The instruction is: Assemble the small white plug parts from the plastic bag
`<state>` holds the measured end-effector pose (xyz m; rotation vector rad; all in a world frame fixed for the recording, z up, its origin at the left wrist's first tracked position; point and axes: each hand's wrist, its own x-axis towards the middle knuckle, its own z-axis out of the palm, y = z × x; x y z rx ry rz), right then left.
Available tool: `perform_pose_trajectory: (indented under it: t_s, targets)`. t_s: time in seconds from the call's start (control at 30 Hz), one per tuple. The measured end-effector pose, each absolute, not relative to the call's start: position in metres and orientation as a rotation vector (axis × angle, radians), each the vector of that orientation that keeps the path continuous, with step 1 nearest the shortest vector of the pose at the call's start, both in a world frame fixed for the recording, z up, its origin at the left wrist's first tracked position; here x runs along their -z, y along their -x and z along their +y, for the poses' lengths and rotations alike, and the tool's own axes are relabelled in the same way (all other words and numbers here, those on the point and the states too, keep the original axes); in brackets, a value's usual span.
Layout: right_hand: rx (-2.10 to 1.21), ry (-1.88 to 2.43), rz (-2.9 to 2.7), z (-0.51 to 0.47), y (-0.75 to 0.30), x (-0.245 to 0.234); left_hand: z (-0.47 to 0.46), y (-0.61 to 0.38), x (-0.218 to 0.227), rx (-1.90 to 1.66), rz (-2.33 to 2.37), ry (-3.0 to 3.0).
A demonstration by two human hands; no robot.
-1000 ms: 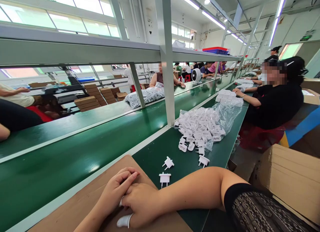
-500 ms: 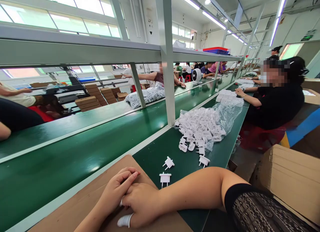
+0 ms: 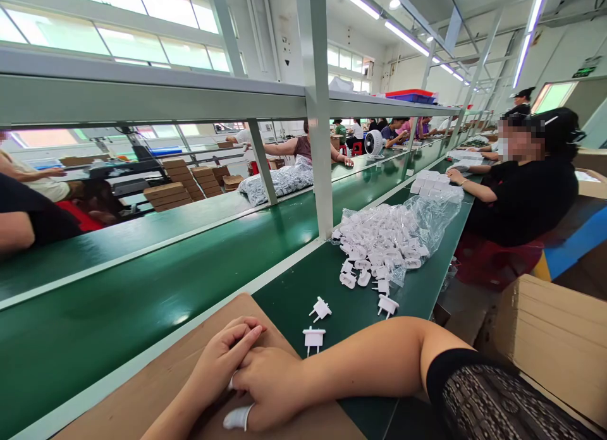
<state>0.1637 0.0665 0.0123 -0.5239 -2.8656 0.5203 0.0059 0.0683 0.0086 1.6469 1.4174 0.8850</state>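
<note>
My left hand (image 3: 232,350) lies across my right hand (image 3: 271,375), its thumb over the right hand's fingers and its own fingers together and bent. White covers sit on the right thumb and one right fingertip, which are apart; its other fingers are partly hidden. Both hands rest on a brown cardboard sheet (image 3: 156,389). Just beyond the right wrist, a white two-pin plug piece (image 3: 313,337) lies on the green bench, with a second plug piece (image 3: 321,309) behind it. Neither hand touches these pieces.
A heap of white plug pieces (image 3: 374,238) spills from a clear plastic bag (image 3: 439,212). A metal post (image 3: 317,124) rises beside the green conveyor belt (image 3: 156,301). A co-worker in black (image 3: 535,174) sits at the right, behind a cardboard box (image 3: 559,332). Other people sit across the belt.
My hands stay as they were. At the left edge, a person across the belt has shifted, and more of their arm and dark sleeve shows.
</note>
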Motion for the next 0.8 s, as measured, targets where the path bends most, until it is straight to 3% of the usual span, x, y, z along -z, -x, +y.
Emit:
perform_pose_trajectory:
  t_s: [0.8]
  targets:
    - [-0.517,0.525,-2.850,0.0660,-0.1642,-0.0131,0.0692,-0.0031,-0.0035,-0.902,1.423,-1.625]
